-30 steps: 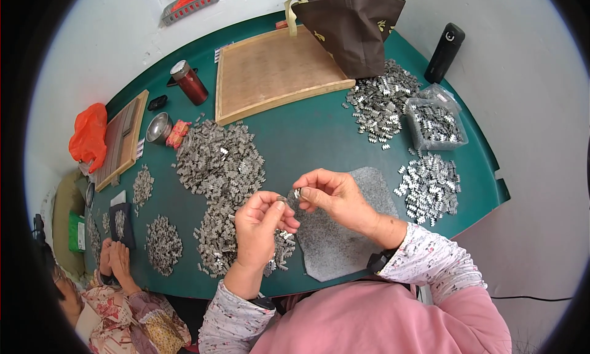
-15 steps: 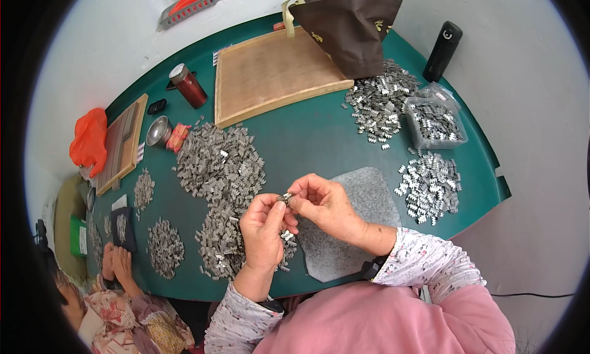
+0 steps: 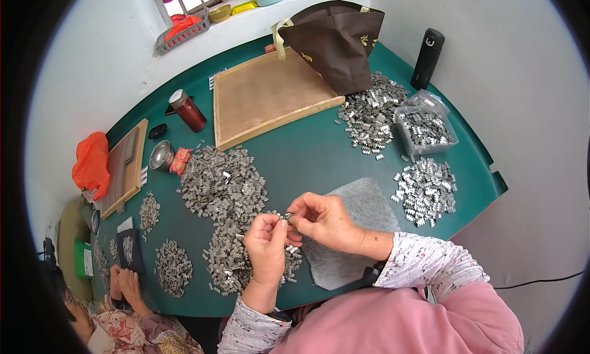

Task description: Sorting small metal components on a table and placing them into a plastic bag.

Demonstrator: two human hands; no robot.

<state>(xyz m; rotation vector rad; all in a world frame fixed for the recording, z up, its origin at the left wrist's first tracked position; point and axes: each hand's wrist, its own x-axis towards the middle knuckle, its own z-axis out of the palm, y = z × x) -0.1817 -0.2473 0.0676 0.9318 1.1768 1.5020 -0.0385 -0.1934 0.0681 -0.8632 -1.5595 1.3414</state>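
Observation:
My left hand [image 3: 265, 249] and my right hand [image 3: 332, 224] meet in front of me, fingertips pinched together. Between them is a small grey metal piece [image 3: 284, 217], mostly covered by the fingers; its exact shape is too small to tell. More such pieces rest in the curled fingers of the left hand. Just left of that hand spreads a large heap of dull grey, wavy-edged metal pieces [image 3: 224, 185]. A grey felt mat [image 3: 353, 262] lies beneath and beyond my right forearm. Farther right is a loose pile of shinier pieces [image 3: 424, 191].
On the green table [image 3: 307, 157] stand a wooden tray [image 3: 270, 93], a brown bag [image 3: 332, 43], a red flask [image 3: 189, 114], a black bottle [image 3: 428, 59] and a clear plastic box [image 3: 427, 148] of pieces. A co-worker's hands [image 3: 127, 287] rest at the left, near smaller piles.
The view has tilted up, so most things sit lower in the picture and more of the windowsill shows. My hands stay pinched together over the same spot, with small finger movements.

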